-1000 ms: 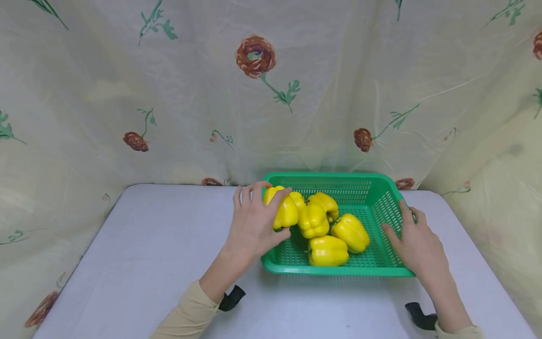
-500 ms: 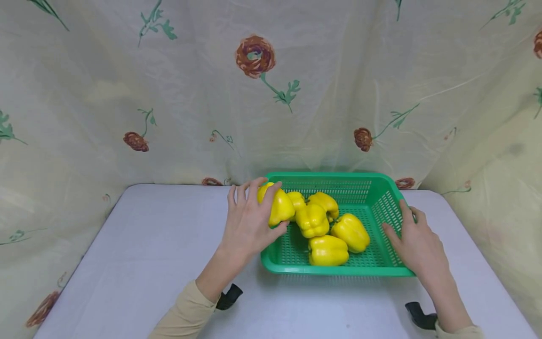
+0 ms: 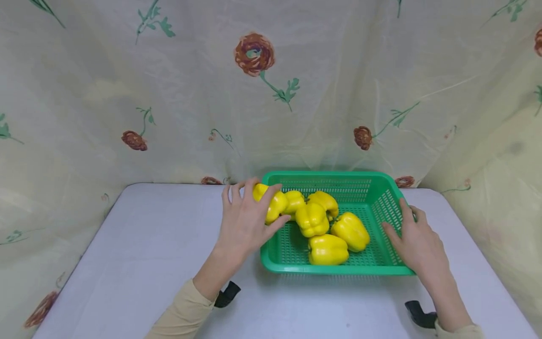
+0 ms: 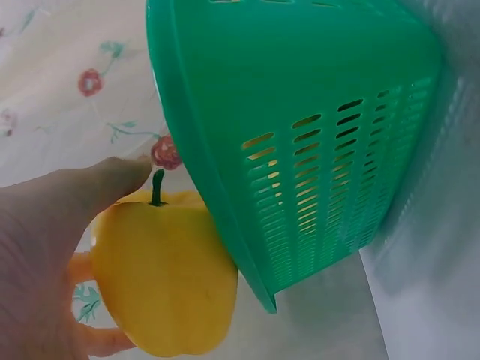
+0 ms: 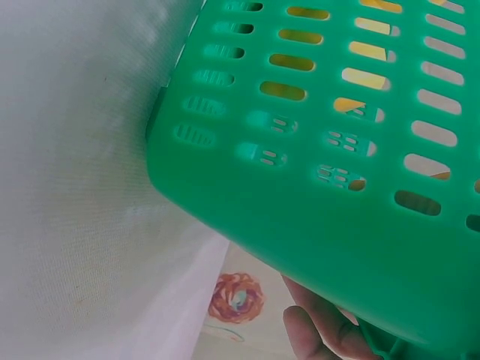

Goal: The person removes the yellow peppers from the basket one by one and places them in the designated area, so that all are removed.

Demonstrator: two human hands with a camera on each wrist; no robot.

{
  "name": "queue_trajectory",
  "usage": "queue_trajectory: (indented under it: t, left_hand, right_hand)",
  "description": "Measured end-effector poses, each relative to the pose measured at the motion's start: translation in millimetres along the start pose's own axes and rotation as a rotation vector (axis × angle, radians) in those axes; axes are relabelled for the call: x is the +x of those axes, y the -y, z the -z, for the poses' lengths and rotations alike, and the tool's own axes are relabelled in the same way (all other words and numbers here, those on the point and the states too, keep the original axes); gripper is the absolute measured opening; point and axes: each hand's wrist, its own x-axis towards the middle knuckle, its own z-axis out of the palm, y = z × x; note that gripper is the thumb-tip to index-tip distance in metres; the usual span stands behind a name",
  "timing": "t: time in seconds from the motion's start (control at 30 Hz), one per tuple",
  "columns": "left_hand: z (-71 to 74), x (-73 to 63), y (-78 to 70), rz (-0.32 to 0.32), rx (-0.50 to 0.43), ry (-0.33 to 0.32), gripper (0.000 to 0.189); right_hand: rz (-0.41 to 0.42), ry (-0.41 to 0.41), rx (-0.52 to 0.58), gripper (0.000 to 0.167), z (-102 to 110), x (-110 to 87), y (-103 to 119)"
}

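Note:
My left hand (image 3: 241,221) holds a yellow bell pepper (image 3: 276,205) at the left rim of a green perforated plastic basket (image 3: 338,270). In the left wrist view the held pepper (image 4: 169,277) has its green stem up, with the thumb by the stem and fingers behind; its side meets the basket rim. Several more yellow bell peppers, one of them at the front (image 3: 328,250), lie in the basket. My right hand (image 3: 423,247) grips the basket's right rim, thumb on the inner side. The right wrist view shows the basket's slotted wall (image 5: 300,195) and a few fingertips.
The basket stands on a table with a white cloth (image 3: 161,249), towards its back right. A flower-patterned curtain (image 3: 190,94) hangs behind the table and on both sides. Black devices (image 3: 227,294) are worn at both wrists.
My left hand has moved left with the bell pepper, from over the basket's left part to its left rim. My right hand and the basket have stayed in place.

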Motion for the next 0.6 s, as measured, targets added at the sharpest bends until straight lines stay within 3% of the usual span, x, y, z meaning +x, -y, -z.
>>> queue_trajectory:
  t: [0.37,0.6]
  left_hand:
    - [4.5,-2.7,2.8,0.05,-0.036,0.137,0.109]
    - [10.6,-5.7,5.7,0.048,-0.124,0.212,0.111]
  right_hand:
    - [-0.008,0.012,-0.006,0.082,0.7,1.0,1.5]
    - [-0.009,0.015,-0.008,0.082,1.9,0.1,1.8]
